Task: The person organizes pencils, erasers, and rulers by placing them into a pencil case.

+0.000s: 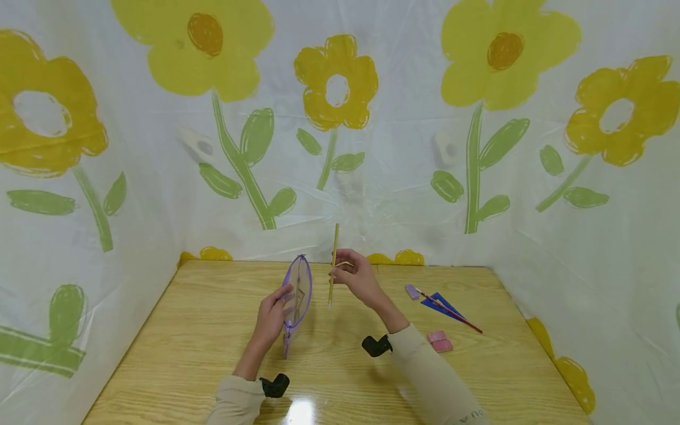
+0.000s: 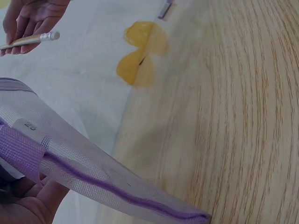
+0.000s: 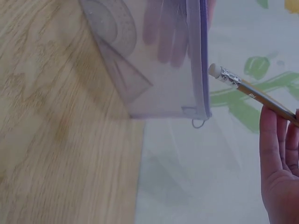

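Observation:
My left hand (image 1: 270, 319) grips a translucent mesh pencil pouch (image 1: 303, 289) with purple trim, held up off the table. Through its side in the right wrist view I see a protractor (image 3: 125, 28) and a set square (image 3: 128, 72). To the right of the pouch, my right hand (image 1: 363, 282) pinches a yellow pencil (image 1: 335, 245) between thumb and fingers. The pencil stands nearly upright, its white eraser end (image 3: 216, 71) downward, close to the pouch's zip edge but apart from it. Part of the left hand is hidden behind the pouch.
On the wooden table (image 1: 212, 330) at the right lie a purple eraser (image 1: 411, 291), a blue triangular piece (image 1: 441, 305) with a dark red paintbrush (image 1: 462, 319) across it, and a pink eraser-like block (image 1: 440, 340). A flowered sheet (image 1: 393, 177) surrounds the table's back and sides.

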Action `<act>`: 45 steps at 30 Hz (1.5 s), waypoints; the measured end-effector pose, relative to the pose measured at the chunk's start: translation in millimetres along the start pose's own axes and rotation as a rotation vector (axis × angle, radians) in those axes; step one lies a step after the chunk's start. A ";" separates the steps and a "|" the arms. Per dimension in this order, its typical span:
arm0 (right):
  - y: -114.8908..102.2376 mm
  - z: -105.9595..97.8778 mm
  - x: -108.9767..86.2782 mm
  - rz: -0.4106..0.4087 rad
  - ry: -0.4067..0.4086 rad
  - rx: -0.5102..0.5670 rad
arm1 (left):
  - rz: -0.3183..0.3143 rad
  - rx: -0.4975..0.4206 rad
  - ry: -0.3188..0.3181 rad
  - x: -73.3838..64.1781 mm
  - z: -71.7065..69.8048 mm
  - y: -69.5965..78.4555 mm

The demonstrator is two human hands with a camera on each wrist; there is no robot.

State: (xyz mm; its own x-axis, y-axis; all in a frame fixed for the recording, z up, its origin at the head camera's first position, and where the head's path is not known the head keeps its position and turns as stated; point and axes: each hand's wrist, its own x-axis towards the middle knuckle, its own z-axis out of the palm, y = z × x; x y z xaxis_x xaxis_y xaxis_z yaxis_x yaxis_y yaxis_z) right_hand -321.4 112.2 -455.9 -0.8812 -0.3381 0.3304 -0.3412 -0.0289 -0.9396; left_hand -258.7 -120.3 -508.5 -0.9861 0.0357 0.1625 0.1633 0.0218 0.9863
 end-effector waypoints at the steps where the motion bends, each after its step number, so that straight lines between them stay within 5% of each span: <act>1: -0.2 2.2 1.7 -0.002 0.002 0.003 | -0.003 -0.003 -0.003 -0.1 0.0 -0.1; 25: -5.3 48.5 13.6 -0.172 0.103 0.189 | -0.018 -0.010 0.002 4.5 0.9 -5.6; 45: 18.8 73.5 -6.0 -0.107 0.054 0.097 | 0.001 -0.024 -0.003 3.7 0.4 -4.3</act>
State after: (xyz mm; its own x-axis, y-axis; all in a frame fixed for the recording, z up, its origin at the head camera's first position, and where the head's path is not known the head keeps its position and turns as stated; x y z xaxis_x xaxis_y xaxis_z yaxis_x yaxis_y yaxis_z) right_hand -298.5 44.5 -482.2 -0.8587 -0.2769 0.4312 -0.4033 -0.1539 -0.9020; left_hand -263.0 -119.8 -512.2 -0.9858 0.0390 0.1632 0.1633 -0.0018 0.9866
